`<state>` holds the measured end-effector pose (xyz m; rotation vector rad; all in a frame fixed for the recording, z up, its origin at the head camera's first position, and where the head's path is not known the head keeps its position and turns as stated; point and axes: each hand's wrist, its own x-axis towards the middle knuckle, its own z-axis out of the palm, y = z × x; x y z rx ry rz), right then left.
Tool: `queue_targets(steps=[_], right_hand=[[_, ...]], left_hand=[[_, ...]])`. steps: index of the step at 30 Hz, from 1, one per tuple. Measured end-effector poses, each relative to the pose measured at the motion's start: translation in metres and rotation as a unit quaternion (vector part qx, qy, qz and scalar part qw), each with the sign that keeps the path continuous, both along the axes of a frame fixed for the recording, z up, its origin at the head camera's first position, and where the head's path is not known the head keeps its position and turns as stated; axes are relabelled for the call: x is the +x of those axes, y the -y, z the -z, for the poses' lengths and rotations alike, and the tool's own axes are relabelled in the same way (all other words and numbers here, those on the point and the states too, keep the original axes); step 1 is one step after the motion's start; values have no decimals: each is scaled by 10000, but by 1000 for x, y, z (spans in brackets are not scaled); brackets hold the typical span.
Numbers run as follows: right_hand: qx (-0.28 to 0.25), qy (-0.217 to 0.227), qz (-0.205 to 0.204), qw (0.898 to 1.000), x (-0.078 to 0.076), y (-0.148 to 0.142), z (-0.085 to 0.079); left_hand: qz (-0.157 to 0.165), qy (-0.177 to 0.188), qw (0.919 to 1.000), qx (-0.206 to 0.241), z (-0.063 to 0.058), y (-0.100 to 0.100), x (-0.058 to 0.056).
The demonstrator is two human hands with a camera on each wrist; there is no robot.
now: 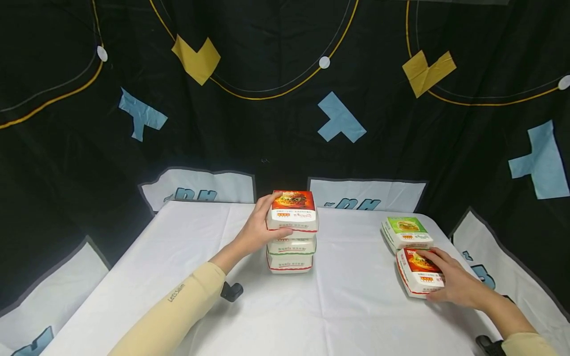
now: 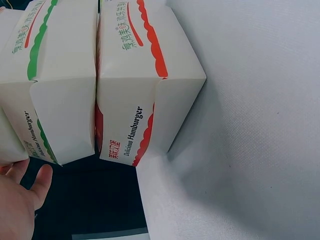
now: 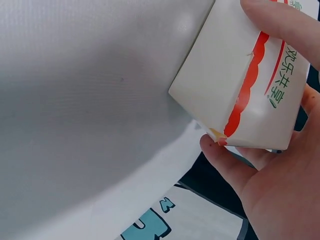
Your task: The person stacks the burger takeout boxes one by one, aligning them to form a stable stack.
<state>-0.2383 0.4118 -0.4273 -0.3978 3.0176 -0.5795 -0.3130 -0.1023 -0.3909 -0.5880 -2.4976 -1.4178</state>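
Observation:
Three hamburger boxes stand stacked near the table's middle. The top one is a red-topped hamburger box (image 1: 295,212), which my left hand (image 1: 260,225) grips from its left side, thumb across the front. Under it are a green-trimmed box (image 1: 294,245) and a red-trimmed box (image 1: 290,263); both also show in the left wrist view. On the right, my right hand (image 1: 458,279) holds another red-topped box (image 1: 418,282), thumb at the near side and fingers over the right side. A green-topped box (image 1: 407,230) lies just behind that one.
A white cloth covers the table (image 1: 356,306). Behind it hangs a black curtain (image 1: 267,138) with yellow and blue shapes. White printed panels (image 1: 369,190) show past the table's far edge and sides.

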Motion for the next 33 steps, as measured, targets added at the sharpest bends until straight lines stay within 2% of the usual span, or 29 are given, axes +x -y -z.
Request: queue_targets(steps=[15,25,33], right_hand=[[-63,-158,20,9999,-1,2,1],[-172,-65,24,9998,5,12,-5],[-137,-289,-108,9994,8,24,-15]], left_hand=[[56,-28,9999,83,0,1,0],[71,-44,10000,-4,0,1,0],[80,-52,10000,27,0,1,1]])
